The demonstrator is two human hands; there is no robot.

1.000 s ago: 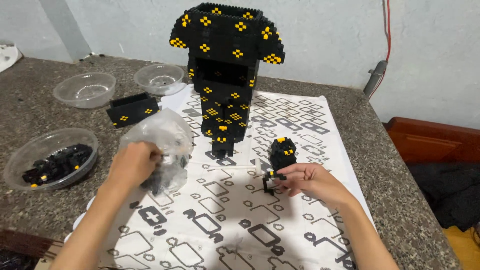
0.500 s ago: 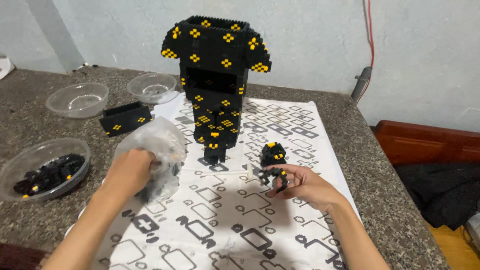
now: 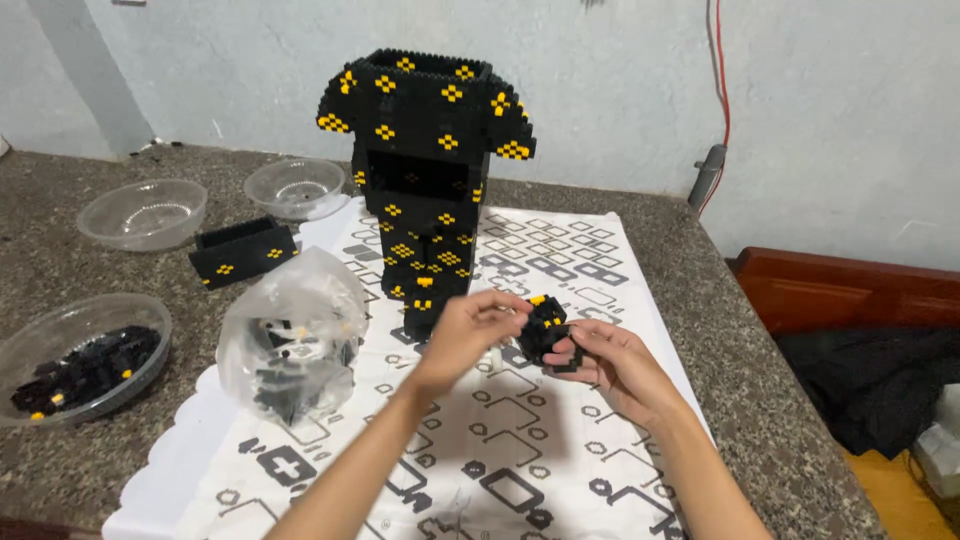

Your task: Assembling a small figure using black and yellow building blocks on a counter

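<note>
Since the earlier frame, the left hand (image 3: 470,335) has left the clear plastic bag (image 3: 290,335) and joined the right hand (image 3: 610,360) at the small black-and-yellow brick piece (image 3: 545,328). Both hands' fingers pinch that piece — held just above the patterned cloth (image 3: 560,460) on the table (image 3: 60,240), before the tall brick model (image 3: 425,180).

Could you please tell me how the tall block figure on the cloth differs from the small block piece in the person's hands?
The tall block figure stands upright on the patterned cloth, untouched; the small block piece is held above the cloth between the left hand and the right hand. The figure is far larger, with many yellow patches; the piece shows only a few. Both are built of black blocks with yellow accents.
</note>
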